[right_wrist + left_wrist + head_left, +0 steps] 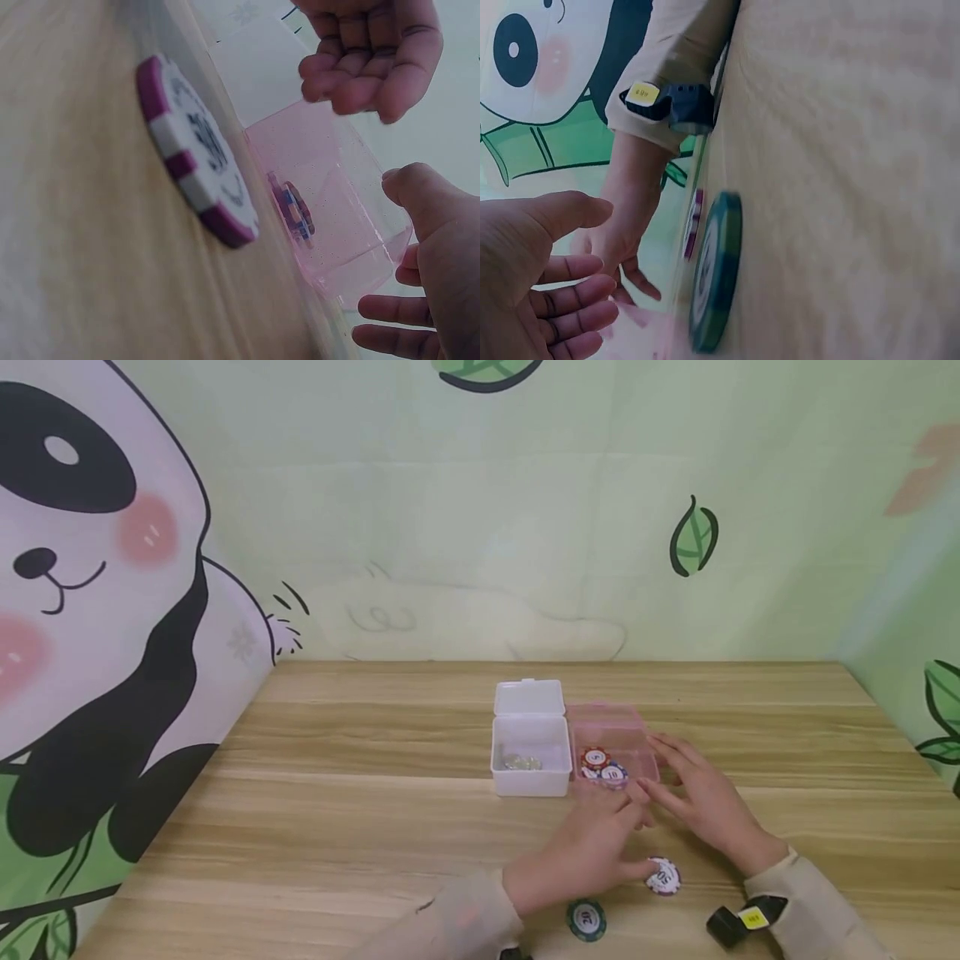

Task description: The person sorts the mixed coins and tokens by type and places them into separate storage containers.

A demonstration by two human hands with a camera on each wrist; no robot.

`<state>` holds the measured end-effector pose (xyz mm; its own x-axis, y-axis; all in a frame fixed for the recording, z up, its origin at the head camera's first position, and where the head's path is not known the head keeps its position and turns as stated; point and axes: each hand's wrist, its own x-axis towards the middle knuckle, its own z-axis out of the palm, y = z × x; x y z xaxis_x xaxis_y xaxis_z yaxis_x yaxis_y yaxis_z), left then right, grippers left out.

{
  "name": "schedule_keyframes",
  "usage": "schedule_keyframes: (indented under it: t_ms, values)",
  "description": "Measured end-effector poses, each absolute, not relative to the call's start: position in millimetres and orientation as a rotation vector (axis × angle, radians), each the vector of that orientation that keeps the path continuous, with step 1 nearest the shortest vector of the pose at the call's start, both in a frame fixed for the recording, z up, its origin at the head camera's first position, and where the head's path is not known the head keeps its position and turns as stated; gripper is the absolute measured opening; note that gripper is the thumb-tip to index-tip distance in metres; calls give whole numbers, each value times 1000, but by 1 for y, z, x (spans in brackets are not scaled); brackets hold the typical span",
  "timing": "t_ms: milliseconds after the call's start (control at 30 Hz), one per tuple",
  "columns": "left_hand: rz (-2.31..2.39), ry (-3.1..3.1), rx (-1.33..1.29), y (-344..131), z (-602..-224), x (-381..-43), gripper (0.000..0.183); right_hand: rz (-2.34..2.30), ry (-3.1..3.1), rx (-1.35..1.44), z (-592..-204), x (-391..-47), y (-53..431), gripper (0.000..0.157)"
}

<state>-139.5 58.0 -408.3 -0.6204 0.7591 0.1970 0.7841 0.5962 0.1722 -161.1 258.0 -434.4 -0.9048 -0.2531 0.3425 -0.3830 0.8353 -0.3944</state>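
Observation:
The left hand [581,843] hovers just in front of the pink translucent box [637,743], its fingers loosely bent with nothing visible between them. The right hand [705,797] is at the box's right side, straight fingers touching the wall, thumb near the front corner. Inside the pink box lie a red poker chip [596,758] and a blue-and-white poker chip [614,773], overlapping. A white-and-purple poker chip [664,877] lies on the table between the hands. Nearer the front edge is a green poker chip [587,920], large in the left wrist view.
A white box [530,782] with its lid up stands against the pink box's left side. It holds a few clear, shiny pieces [522,762]. The wooden table [360,827] meets a printed cloth backdrop [480,527] at its rear edge.

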Motion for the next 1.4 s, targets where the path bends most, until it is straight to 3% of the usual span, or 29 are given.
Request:
schedule_keyframes:
  t_ms: [1400]
  values:
    - [-280, -2774, -1376, 73, -440, -135, 39, 723, -2792, 461, -438, -163, 259, 61]
